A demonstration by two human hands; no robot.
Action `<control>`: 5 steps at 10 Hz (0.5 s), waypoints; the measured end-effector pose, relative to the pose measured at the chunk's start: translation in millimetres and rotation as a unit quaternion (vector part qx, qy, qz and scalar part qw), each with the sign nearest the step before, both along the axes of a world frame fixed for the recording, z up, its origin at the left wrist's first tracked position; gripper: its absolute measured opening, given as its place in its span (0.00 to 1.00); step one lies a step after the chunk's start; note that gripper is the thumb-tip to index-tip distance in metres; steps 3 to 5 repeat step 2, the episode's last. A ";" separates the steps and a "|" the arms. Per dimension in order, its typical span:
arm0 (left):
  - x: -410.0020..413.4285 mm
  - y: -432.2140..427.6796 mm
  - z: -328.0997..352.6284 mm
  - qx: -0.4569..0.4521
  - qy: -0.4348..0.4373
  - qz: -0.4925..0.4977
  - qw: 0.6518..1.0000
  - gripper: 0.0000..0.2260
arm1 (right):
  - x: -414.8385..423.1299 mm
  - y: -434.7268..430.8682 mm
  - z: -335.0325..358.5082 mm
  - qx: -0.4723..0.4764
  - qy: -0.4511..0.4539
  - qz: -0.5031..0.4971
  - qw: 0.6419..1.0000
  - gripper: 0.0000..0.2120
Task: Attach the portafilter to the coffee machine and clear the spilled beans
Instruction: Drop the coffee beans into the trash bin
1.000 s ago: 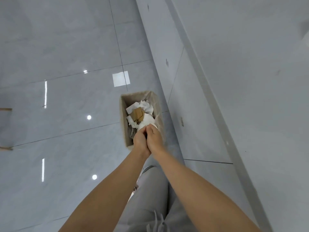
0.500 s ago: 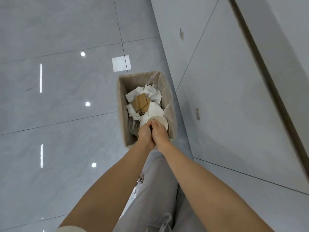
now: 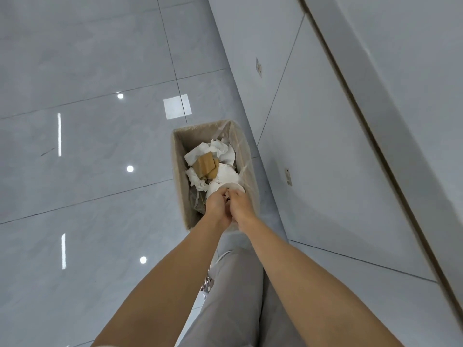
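At frame centre, left hand (image 3: 217,204) and right hand (image 3: 241,206) press together, curled, over the plastic-lined beige bin (image 3: 178,176); any contents hidden.

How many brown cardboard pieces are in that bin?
2 that I can see: a larger cardboard piece amid the white paper, and a smaller cardboard piece touching its right. More may be buried in the bin.

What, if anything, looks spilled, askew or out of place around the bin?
Nothing stands out. The waste bin stands upright on the floor, its rubbish inside; no spill shows beside it. Both hands, left and right, meet over the bin.
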State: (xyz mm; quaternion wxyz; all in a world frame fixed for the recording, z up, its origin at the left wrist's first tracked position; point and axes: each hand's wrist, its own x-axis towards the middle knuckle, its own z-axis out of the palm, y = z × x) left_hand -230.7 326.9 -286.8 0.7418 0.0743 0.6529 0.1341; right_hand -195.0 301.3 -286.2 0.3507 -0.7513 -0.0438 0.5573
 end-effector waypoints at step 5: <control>-0.9 2.2 50.0 0.063 0.007 -0.027 0.998 0.14 | 12.4 -13.0 55.8 0.008 -0.007 -0.010 1.000 0.20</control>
